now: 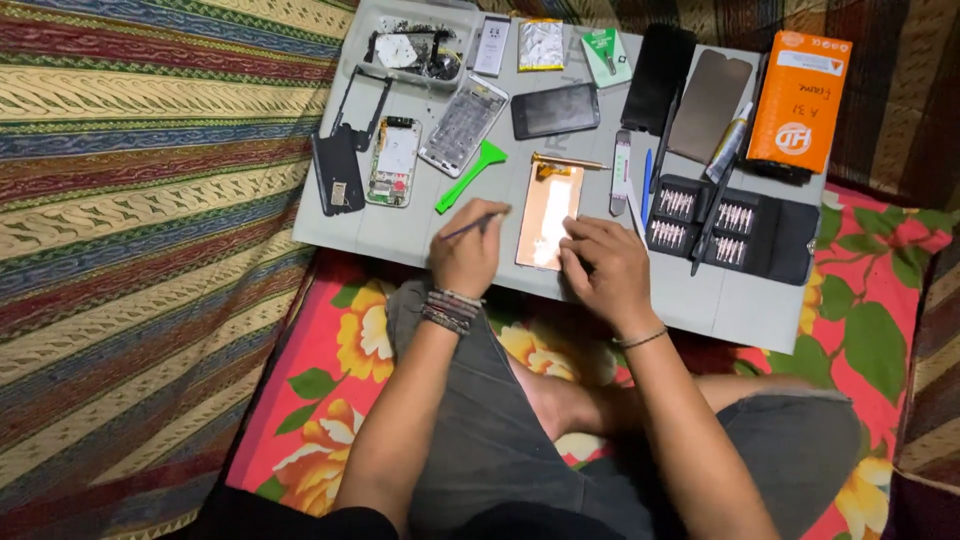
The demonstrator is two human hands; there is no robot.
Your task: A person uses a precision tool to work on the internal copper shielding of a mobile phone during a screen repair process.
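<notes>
Head view, looking down at a grey work mat (400, 235) across the person's lap. Left hand (466, 252) is closed round a thin dark tool (476, 224), pen-style grip, tip pointing up-right toward the left edge of the copper-coloured phone panel (549, 216). Tip looks just beside the panel; can't tell if it's touching. Right hand (607, 268) sits at the panel's lower right corner, fingers curled down on it, pinning it flat. Nothing gripped in that hand, just pressing.

Panel lies upright in the mat's front-centre, btwn both hands, w/ a small orange flex strip at its top edge.

Around it: green plastic pry tool (470, 176) just left of the panel, angled. Further left, a phone board in its frame (394, 162), a dark back piece (336, 170), a silver mid-frame (463, 124). Clear tray of parts (412, 48) at top left. Dark phone (555, 110) above the panel. Right side: open black screwdriver bit case (735, 225), black screen (658, 66), tinted glass sheet (709, 105), orange box (799, 100) at far right. Floral red cloth (860, 330) under the legs, striped fabric (150, 200) on the left.
</notes>
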